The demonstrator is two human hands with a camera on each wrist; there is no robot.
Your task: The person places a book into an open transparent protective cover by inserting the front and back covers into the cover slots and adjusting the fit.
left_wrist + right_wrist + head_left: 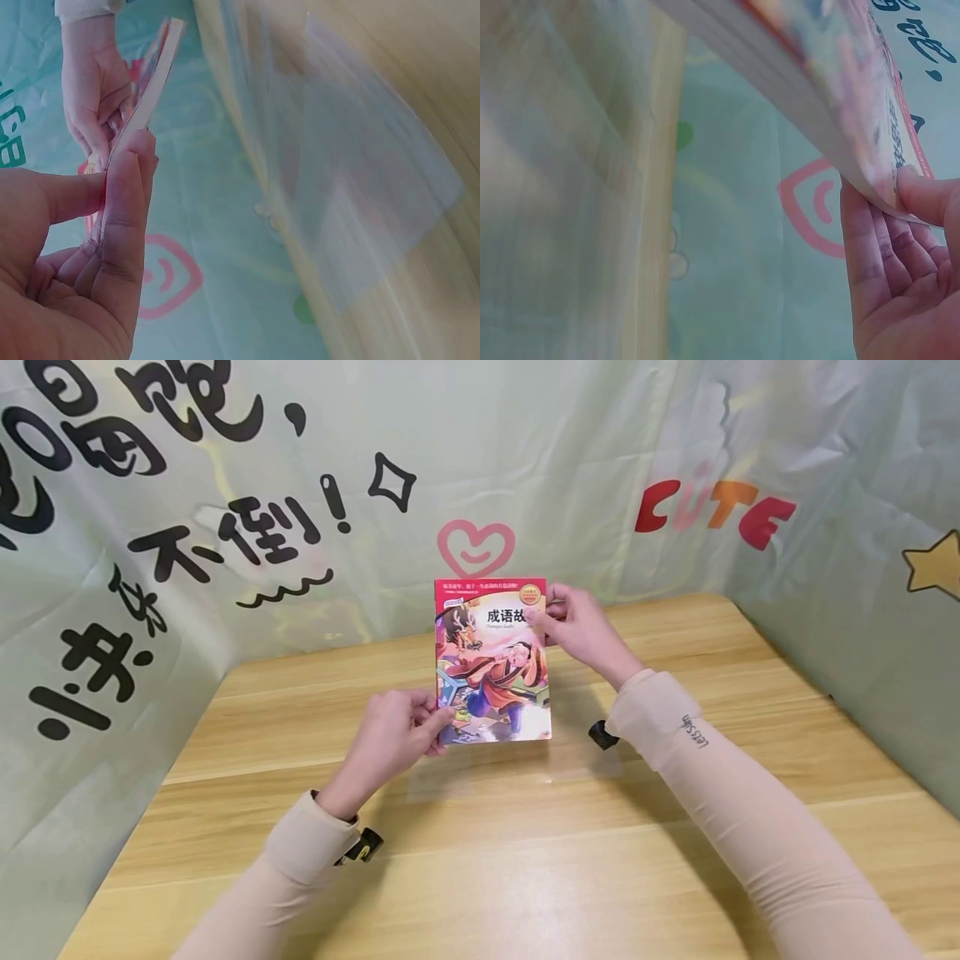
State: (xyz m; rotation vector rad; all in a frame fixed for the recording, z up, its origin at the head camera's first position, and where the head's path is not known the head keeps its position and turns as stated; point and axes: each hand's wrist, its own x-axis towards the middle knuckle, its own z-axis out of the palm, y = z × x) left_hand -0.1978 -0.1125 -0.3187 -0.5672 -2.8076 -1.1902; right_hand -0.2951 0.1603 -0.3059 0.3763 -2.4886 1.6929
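A thin paperback book [491,681] with a red top band and a colourful illustrated cover is held upright over the table, its front facing me. My left hand [397,731] pinches its lower left edge, thumb on the front cover and fingers behind. At the upper right edge, my right hand [588,631] pinches it the same way. The left wrist view shows the book's pale page edge [159,82] beyond the left fingers. A clear plastic sheet [367,180] lies below the book, blurred in both wrist views; whether it touches the book I cannot tell.
The light wooden table [480,877] spreads under both arms. Behind it hangs a pale printed curtain [577,460] with lettering, a pink heart and a star. Small black devices [365,845] sit at both wrists.
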